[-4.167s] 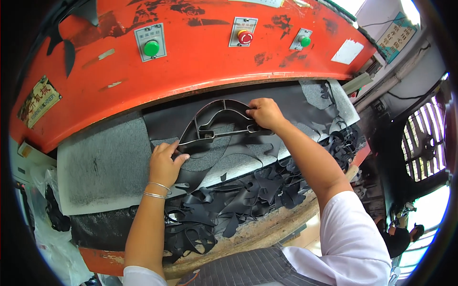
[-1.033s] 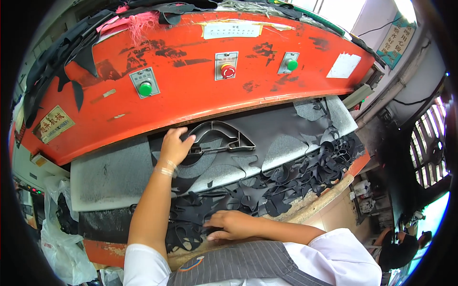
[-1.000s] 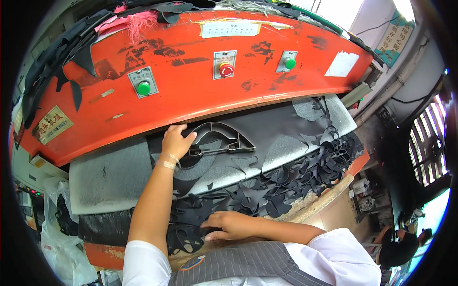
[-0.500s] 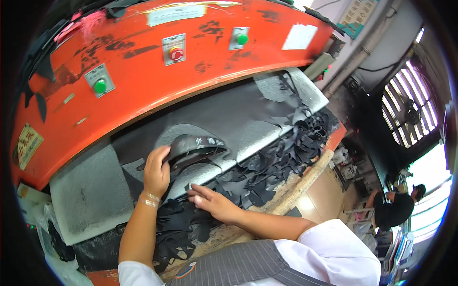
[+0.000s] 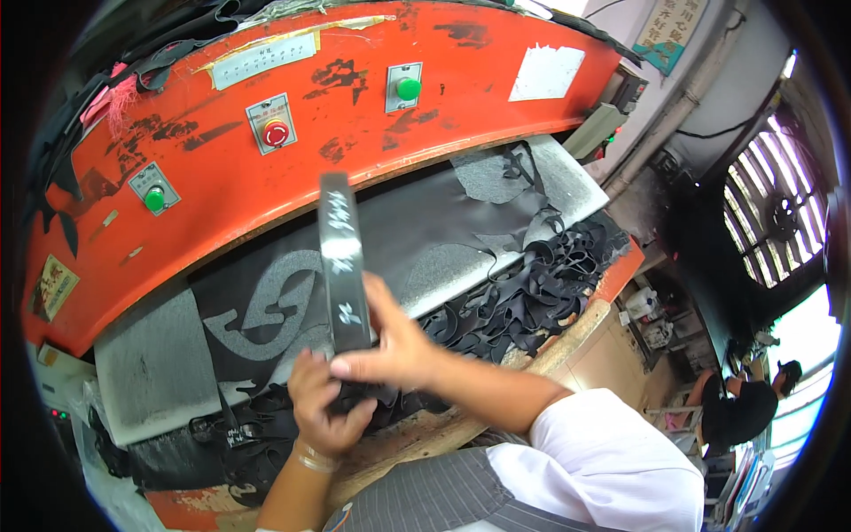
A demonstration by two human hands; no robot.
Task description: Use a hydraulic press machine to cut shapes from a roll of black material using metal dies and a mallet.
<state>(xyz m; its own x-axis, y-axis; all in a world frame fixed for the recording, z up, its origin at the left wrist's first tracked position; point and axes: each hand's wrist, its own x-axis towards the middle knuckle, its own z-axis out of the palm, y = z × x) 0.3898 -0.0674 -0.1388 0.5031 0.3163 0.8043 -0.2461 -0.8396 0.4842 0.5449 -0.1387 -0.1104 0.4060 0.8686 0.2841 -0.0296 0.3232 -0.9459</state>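
I hold the black steel cutting die [image 5: 341, 257] on edge above the dark sheet [image 5: 417, 230] on the press bed. My right hand [image 5: 399, 346] pinches its lower end; my left hand [image 5: 324, 403] curls around black cut pieces [image 5: 359, 395] just beneath it.

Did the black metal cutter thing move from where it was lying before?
Yes. The cutter is lifted off the black sheet, on edge in both hands.
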